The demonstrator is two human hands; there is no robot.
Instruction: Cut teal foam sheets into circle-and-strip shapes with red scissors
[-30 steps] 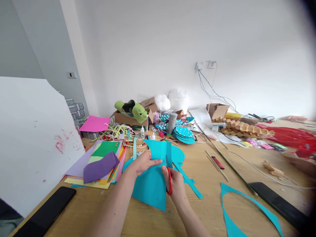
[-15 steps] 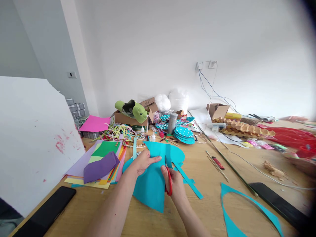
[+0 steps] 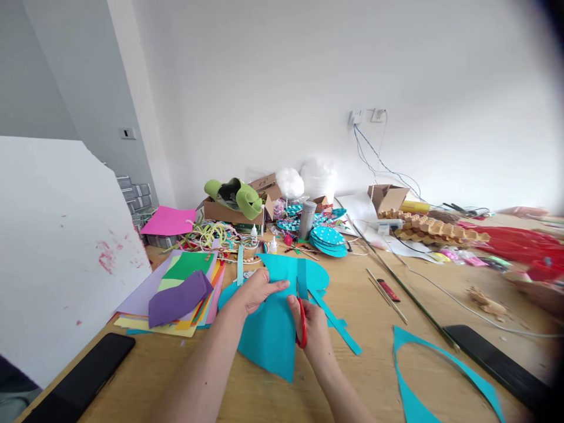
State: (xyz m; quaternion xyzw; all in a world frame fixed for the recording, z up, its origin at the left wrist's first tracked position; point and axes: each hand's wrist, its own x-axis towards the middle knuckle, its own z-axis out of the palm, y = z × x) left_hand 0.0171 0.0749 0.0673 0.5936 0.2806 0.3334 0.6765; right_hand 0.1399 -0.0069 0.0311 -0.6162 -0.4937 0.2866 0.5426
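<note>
A sheet of turquoise paper (image 3: 269,335) is pinched in my left hand (image 3: 259,291), thumb on top, just above the table. My right hand (image 3: 311,323) is closed around red-handled scissors (image 3: 302,323) at the sheet's right edge. The blades are mostly hidden by the paper and my fingers. Beside the cut, a narrow strip (image 3: 302,276) stands at the sheet's upper right. Under and behind lie rounded turquoise pieces (image 3: 318,275), and a loose turquoise strip (image 3: 339,326) reaches toward the lower right.
Coloured paper sheets (image 3: 180,294) and a black phone (image 3: 83,376) lie at left. A turquoise offcut (image 3: 403,376), wooden sticks (image 3: 388,296), a long stem (image 3: 396,279) and another dark phone (image 3: 493,361) are at right. Glue bottles (image 3: 273,244), a grey canister (image 3: 307,220) and boxes stand behind.
The turquoise sheet has shifted very slightly, and the narrow strip at its upper right leans a little further right. Both hands keep their hold.
</note>
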